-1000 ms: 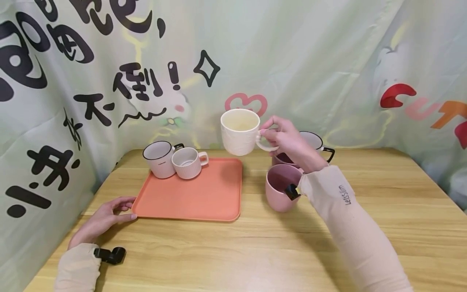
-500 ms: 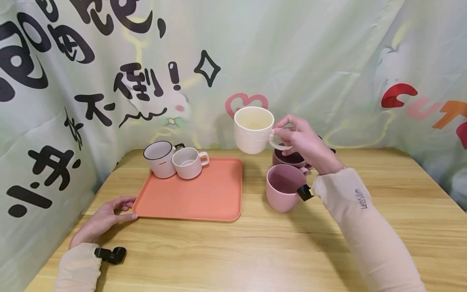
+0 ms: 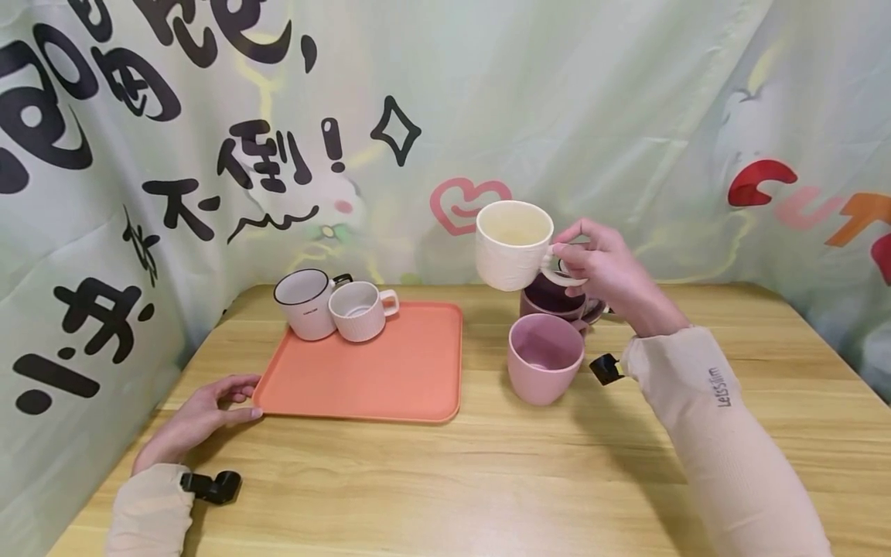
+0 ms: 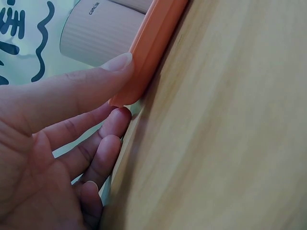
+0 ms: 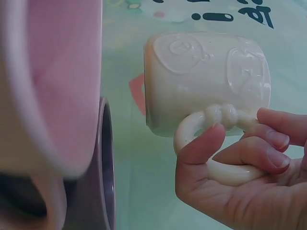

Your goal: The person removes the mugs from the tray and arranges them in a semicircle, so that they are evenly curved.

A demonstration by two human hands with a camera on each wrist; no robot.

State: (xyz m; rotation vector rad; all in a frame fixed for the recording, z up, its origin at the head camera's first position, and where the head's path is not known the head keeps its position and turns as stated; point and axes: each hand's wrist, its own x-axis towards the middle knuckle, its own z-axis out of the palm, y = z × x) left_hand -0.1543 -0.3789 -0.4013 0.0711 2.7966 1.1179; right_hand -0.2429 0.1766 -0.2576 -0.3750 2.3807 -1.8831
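My right hand (image 3: 602, 259) holds a cream mug (image 3: 513, 246) in the air by its handle, fingers hooked through the loop. The right wrist view shows raised bear-like patterns on the mug's wall (image 5: 206, 76). Below it on the table stand a pink mug (image 3: 545, 375) and, behind that, a dark purple mug (image 3: 554, 298). My left hand (image 3: 202, 414) pinches the near left corner of an orange tray (image 3: 362, 379), its thumb on the rim in the left wrist view. On the tray stand a white mug with a black rim (image 3: 306, 313) and a small ribbed white cup (image 3: 358, 317).
Another mug is mostly hidden behind the purple mug and my right hand. A printed curtain (image 3: 592, 100) hangs behind the wooden table (image 3: 418, 487) and along its left side. The pink mug stands right of the tray, with a gap between them.
My right hand has carried the cream mug rightward, from near the tray's right edge to above the purple mug. My left hand and the tray have stayed still.
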